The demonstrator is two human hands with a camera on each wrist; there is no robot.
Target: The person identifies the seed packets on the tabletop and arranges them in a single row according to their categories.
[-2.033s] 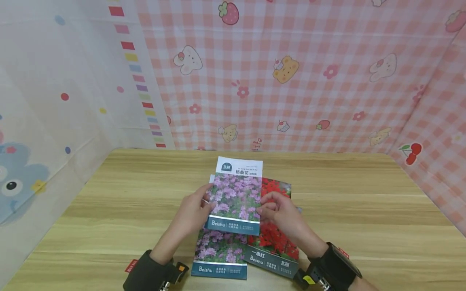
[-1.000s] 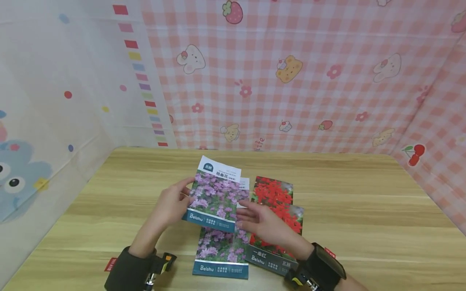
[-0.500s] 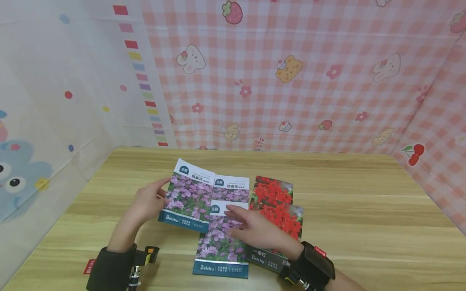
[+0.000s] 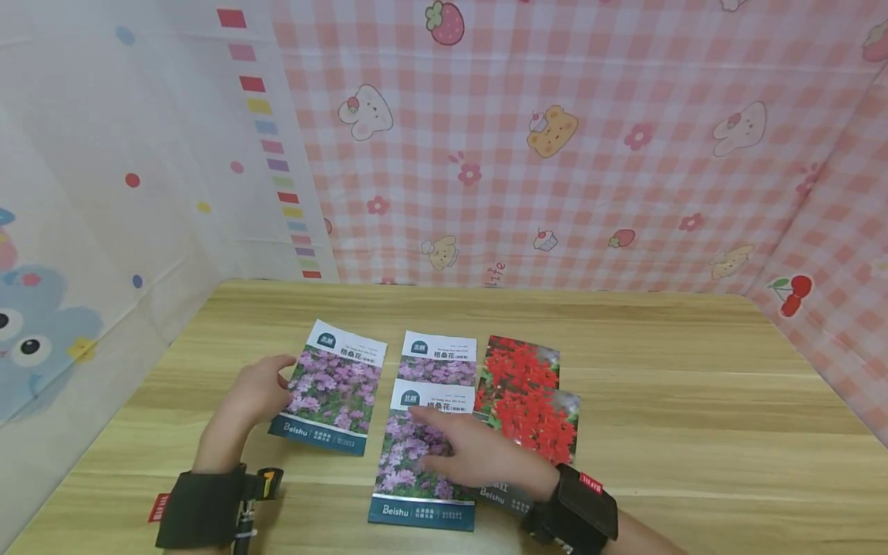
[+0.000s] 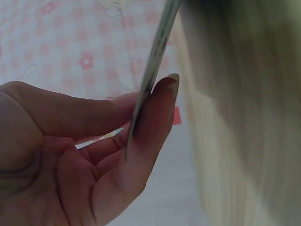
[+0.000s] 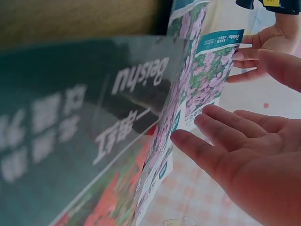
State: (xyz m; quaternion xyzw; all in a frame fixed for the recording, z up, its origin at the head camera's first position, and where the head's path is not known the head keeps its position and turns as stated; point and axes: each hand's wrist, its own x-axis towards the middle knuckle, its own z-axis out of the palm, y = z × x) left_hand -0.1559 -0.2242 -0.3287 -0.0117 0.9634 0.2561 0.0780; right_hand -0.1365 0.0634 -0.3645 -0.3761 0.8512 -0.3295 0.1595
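Observation:
My left hand (image 4: 253, 393) pinches the left edge of a flower seed packet (image 4: 336, 381) with purple blooms, low over the table's left part. In the left wrist view, thumb and fingers (image 5: 155, 113) clasp the packet's thin edge. My right hand (image 4: 482, 451), fingers extended, is over a second purple seed packet (image 4: 398, 459); whether it touches is unclear. That packet overlaps a third purple one (image 4: 438, 370) behind it. To their right lie two overlapping packets with red flowers, the rear one (image 4: 520, 362) and the front one (image 4: 537, 424), partly covered by the right hand.
The wooden table (image 4: 680, 416) reaches back to a pink checked cloth (image 4: 486, 154) hung behind it. A white patterned cloth (image 4: 90, 139) hangs at the left. Black straps (image 4: 201, 509) with small cameras sit on both wrists.
My left hand has carried the purple packet leftward and down, off the other purple packets. The right hand has let go of it and drifted left and nearer, over the front purple packet.

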